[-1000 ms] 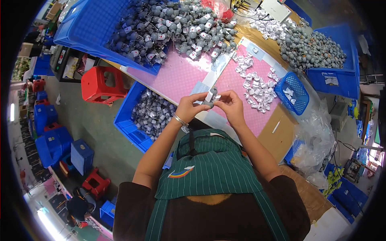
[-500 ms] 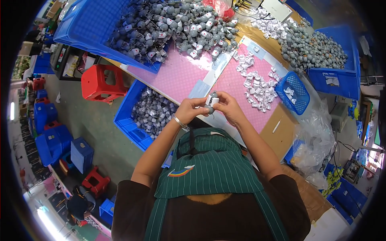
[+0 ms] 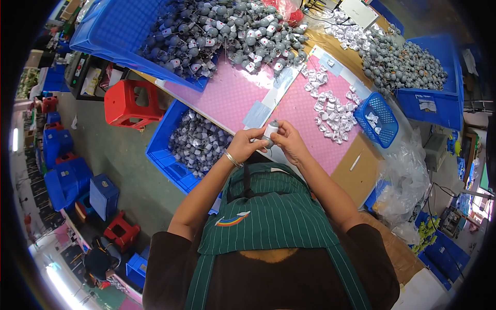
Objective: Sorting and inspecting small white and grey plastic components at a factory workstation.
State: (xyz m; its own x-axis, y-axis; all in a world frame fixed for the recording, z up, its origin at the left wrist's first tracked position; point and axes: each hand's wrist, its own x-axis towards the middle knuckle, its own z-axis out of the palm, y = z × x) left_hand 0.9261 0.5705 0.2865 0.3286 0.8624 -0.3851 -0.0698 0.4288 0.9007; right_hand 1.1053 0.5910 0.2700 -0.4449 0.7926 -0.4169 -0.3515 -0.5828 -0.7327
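My left hand (image 3: pixel 244 145) and my right hand (image 3: pixel 291 143) meet over the near table edge. Between their fingertips is a small grey-and-white plastic toy part (image 3: pixel 269 133), held upright, its white side facing up. Both thumbs press against its sides, and the fingers partly cover it. A thin strand seems to rise from its top. To the right on the pink mat (image 3: pixel 292 111) lie loose white plastic pieces (image 3: pixel 333 116). Beyond my hands, a heap of grey ball-shaped parts with white pieces and thin wires (image 3: pixel 232 36) spreads out from a tipped blue crate (image 3: pixel 124 33).
Below the table's left edge, a blue crate (image 3: pixel 170 168) holds finished-looking grey-and-white parts (image 3: pixel 199 142). A blue basket (image 3: pixel 385 121), a white pen-like tool (image 3: pixel 355 161) and plastic bags (image 3: pixel 403 181) are at right. Another blue crate (image 3: pixel 431 103) stands far right; a red stool (image 3: pixel 132 103) is left.
The toy part has turned between my fingers; its white piece now looks closed over the grey body, where a dark gap showed before. Both hands stay in nearly the same place.
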